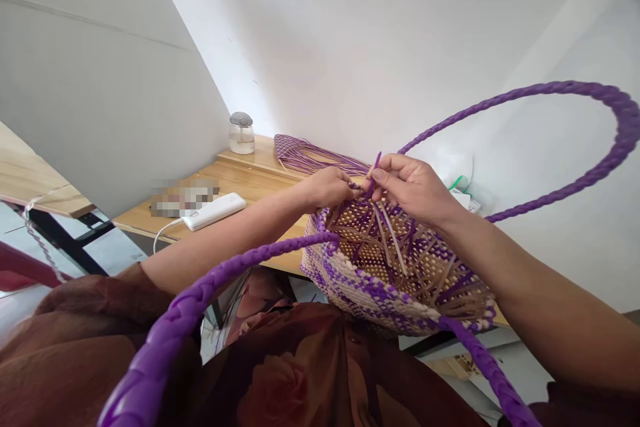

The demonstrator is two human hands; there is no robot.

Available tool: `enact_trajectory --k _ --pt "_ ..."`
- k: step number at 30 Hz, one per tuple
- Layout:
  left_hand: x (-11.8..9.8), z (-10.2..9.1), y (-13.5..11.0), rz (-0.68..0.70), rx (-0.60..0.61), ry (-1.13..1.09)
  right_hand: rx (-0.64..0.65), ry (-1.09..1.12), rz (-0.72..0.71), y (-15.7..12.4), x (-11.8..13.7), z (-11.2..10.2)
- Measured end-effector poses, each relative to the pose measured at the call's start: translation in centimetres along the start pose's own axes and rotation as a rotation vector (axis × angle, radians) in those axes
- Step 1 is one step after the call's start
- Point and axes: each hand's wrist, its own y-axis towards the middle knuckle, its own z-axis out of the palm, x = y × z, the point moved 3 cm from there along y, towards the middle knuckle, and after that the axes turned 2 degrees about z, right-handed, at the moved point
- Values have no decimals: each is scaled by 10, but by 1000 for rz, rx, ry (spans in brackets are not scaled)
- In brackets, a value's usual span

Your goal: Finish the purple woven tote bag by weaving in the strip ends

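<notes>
A woven basket (395, 280) in purple, white and tan rests against my lap with its open mouth facing me. Loose purple and tan strips stick up inside it. Two braided purple handles arch from it, one (575, 90) to the far right and one (200, 307) toward me. Both hands meet at the basket's far rim. My left hand (327, 188) is closed on the rim's weave. My right hand (413, 185) pinches a purple strip (375, 170) that stands up between its fingers.
A wooden table (240, 177) stands against the white wall behind the basket. On it lie a white power bank (215, 211) with a cable, a small glass jar (241, 133) with a grey lid, and a bundle of purple strips (310, 155).
</notes>
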Motion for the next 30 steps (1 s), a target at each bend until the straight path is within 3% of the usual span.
enact_trajectory --k 5,13,18,20,25,30 --pt "4 0 0 -33 -28 -59 -57 112 49 -2 2 2" --pt "0 -1 0 -2 -89 12 -78 -30 -18 0 9 5" --pt "0 0 0 -6 -60 -19 -81 -50 43 9 9 6" --pt "0 0 0 -1 -55 -22 -35 -127 34 13 16 7" --pt "3 0 3 35 -82 19 35 -582 -75 22 48 16" --pt "13 3 8 83 -98 -66 102 -601 -69 33 46 27"
